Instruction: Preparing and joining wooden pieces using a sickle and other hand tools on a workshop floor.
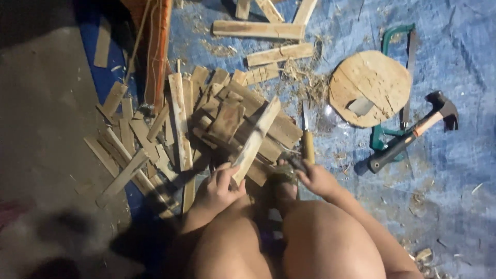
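head view looks straight down on a person sitting over a blue tarp [454, 62] strewn with shavings. furthest left, bare grey floor [41, 113] meets the tarp's edge, and a loose heap of split wood slats [155, 134] fans out across it, some lying flat, some crossed over one another.

the left hand [219, 186] is closed around the lower end of a pale wooden strip [256, 138], which tilts up and away over the heap. just right of it, the right hand [315, 178] is curled shut on something dark and small near the strip's base; i cannot tell what it is. a knife with a wooden handle [308, 139] lies on the tarp just beyond that hand, blade pointing away.

further right sit a round wooden chopping block [369, 93], a green-framed hacksaw [392, 82] partly under it, and a claw hammer [413, 135] lying near the saw.

risks, as i judge them: both hands work close together at the strip's base, right above bare knees, so a slip of any edged tool could run into the left fingers or a thigh. the strip is held at one end only, so it could twist or split unevenly. the heap is unstable and could slide. splinters and the loose knife threaten bare skin.
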